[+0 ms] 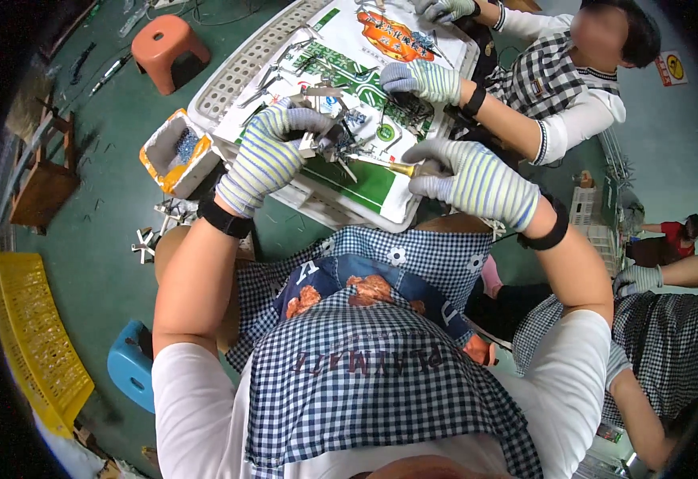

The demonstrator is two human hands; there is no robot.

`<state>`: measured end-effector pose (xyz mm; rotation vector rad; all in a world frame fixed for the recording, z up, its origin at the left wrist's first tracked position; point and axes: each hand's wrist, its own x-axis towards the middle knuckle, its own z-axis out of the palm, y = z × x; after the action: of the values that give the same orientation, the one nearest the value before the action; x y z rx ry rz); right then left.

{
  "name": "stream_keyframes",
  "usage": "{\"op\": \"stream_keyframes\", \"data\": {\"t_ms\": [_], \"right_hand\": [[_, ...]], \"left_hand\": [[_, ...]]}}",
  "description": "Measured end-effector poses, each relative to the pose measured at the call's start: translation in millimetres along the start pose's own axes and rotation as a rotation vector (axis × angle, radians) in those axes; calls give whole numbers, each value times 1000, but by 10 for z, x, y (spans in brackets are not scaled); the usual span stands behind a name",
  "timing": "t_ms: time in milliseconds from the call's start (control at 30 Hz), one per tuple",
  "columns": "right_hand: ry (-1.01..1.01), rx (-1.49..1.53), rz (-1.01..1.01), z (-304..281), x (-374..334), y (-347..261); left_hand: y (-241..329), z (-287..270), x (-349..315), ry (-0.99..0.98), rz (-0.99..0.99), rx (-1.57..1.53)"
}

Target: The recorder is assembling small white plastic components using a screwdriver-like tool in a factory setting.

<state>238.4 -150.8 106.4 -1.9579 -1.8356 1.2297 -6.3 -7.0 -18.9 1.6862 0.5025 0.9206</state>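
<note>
Bridging most of the gap between the left hand (265, 160) and the right hand (481, 182) in the head view, a slim tool (402, 168) with a brass-coloured collar is gripped in the right fingers. Its long axis is laid nearly crosswise, the shaft pointed leftward and slightly away from the body, toward a small metal piece (330, 139). That piece is pinched between the left thumb and fingers, so it lies directly at the left hand and well to the left of the right hand. Whether the tool's tip is touching it cannot be told. Both hands are gloved and closed around what is held, above the near part of a sheet-covered desk (233, 76). Loose metal parts (273, 82) are scattered beyond the left hand. A co-worker's gloved hand (422, 81) is placed beyond the gap, nearer the right hand's side. Left of the left hand, a small box (154, 162) of screws (187, 146) is set.
</note>
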Motion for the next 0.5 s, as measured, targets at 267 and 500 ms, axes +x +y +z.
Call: {"op": "stream_keyframes", "data": {"t_ms": [267,500], "right_hand": [[357,-893,-340,80,-192,-189],[-96,249,338,30,-129,-409]], "left_hand": [[143,-22,41,-4,226,167],[120,-90,69,-116,251,33]]}}
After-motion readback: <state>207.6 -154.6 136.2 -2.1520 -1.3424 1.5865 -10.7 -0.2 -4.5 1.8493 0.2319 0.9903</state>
